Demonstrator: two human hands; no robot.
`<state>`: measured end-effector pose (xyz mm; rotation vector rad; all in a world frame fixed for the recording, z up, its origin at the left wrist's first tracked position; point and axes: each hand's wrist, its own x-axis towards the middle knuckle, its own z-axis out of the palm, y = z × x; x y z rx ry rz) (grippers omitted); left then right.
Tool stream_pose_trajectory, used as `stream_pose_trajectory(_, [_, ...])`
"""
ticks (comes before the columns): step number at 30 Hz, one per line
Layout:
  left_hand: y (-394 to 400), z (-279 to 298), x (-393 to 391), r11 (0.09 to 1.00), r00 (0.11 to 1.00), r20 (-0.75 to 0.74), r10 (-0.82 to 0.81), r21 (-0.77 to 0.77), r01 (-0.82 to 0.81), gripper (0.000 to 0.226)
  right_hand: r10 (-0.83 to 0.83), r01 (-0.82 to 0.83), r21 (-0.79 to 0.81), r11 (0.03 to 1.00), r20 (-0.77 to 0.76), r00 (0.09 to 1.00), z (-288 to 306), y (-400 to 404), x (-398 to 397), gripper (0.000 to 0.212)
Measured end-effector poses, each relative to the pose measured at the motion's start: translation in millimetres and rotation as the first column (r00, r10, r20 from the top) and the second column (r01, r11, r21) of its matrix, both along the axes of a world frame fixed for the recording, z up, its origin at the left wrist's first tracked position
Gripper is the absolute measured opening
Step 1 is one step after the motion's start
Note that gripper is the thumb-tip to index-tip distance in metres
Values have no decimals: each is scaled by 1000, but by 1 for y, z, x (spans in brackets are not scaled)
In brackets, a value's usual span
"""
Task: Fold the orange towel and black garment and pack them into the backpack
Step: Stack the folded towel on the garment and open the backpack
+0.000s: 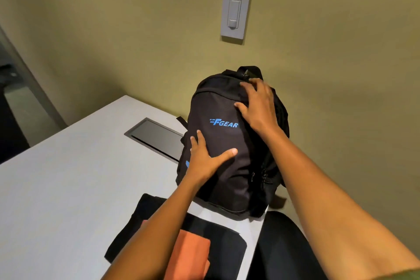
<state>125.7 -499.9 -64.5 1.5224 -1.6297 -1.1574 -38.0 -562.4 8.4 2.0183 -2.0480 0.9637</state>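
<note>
A black backpack (225, 138) with a blue logo stands upright on the white table (68, 188), against the wall. My left hand (209, 157) lies flat on its lower front, fingers spread. Near the top, my right hand (259, 104) presses on the bag with spread fingers, just below the carry handle. Close to me on the table lies the folded black garment (218, 241), and the folded orange towel (191, 257) sits on top of it. My left forearm crosses over both and hides part of them. The bag's zips look closed.
A grey cable hatch (156, 136) is set into the table left of the backpack. A black chair (279, 250) stands at the table's right edge, under my right arm. A light switch (235, 13) is on the wall above. A glass partition is at far left.
</note>
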Motion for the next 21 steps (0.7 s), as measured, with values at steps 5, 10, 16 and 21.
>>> stream_pose_trajectory(5, [-9,-9,-9,992,990,66,124,-44,-121,117,-123,90,309,947,90,988,9,-43,-27,115])
stream_pose_trajectory(10, [-20,-14,-12,984,984,5,178,-20,-178,124,-38,20,348,937,45,998,8,-56,-32,86])
stream_pose_trajectory(16, [-23,-14,-14,982,982,-12,187,3,-187,126,-36,31,340,940,8,999,-6,-54,-19,50])
stream_pose_trajectory(21, [-14,-12,-15,986,986,28,165,-12,-165,117,-78,80,266,961,-18,997,-10,-47,-17,49])
